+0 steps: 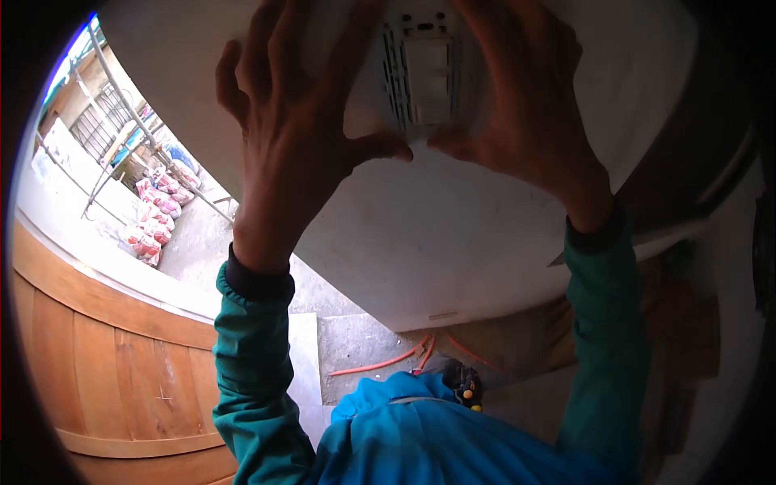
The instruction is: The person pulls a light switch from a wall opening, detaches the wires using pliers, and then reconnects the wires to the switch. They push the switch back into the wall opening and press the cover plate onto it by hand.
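Observation:
A white wall switch (428, 77) with a few rocker modules and an exposed mounting frame is set in the white wall (436, 234), at the top of the view. My left hand (299, 105) is raised on its left side, fingers spread and thumb pointing in at the lower left corner. On the other side, my right hand (525, 105) mirrors it, its thumb near the lower right corner. Some fingertips run past the top edge of the view. Whether the thumbs touch the switch frame is hard to tell in the shade.
A wooden panelled door (129, 356) stands at lower left. Beyond the opening are metal poles (145, 133) and several filled sacks (158, 206). Orange conduit (380, 368) lies on the floor near my feet, beside a dark tool pouch (462, 384) with yellow ends.

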Available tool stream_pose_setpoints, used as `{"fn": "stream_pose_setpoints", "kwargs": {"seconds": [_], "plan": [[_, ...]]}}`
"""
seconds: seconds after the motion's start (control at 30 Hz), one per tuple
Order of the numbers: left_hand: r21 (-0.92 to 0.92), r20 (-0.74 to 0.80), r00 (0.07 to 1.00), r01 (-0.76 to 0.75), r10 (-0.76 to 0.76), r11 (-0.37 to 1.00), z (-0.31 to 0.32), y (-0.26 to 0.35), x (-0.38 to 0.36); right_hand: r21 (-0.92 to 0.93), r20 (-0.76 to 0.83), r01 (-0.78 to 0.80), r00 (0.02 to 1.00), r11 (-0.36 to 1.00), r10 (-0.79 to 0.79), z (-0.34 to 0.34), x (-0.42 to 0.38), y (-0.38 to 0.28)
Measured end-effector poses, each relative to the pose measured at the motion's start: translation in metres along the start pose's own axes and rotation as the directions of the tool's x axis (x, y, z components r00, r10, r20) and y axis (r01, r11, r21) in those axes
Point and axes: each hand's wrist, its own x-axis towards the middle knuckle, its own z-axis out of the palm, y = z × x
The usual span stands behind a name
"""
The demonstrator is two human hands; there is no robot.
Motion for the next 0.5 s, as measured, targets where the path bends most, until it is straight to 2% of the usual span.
{"fn": "stream_pose_setpoints", "kwargs": {"seconds": [0.1,0.17,0.27,0.37,0.5], "plan": [[0.013,0.037,0.999,0.019,-0.019,1.000,-0.0015,0.0022,0.0023,0.023,-0.060,-0.023,0.998,0.999,0.024,0.0003,-0.0009,0.0013],[0.030,0.071,0.997,0.018,-0.020,0.999,-0.0015,0.0027,0.0044,0.057,0.020,-0.046,0.999,0.997,0.045,-0.0041,0.0003,0.0016],[0.029,0.011,1.000,-0.022,0.022,0.999,0.0052,0.0007,0.0050,-0.023,0.023,-0.038,0.999,0.999,0.038,0.0009,-0.0048,0.0070],[0.015,0.048,0.999,0.017,-0.018,1.000,0.0009,0.0059,0.0072,-0.042,-0.012,-0.022,1.000,0.999,0.021,0.0035,-0.0052,0.0089],[0.024,0.035,0.999,0.014,-0.015,1.000,0.0019,0.0060,0.0070,0.009,-0.022,-0.033,0.999,0.999,0.033,-0.0035,0.0000,0.0003]]}}
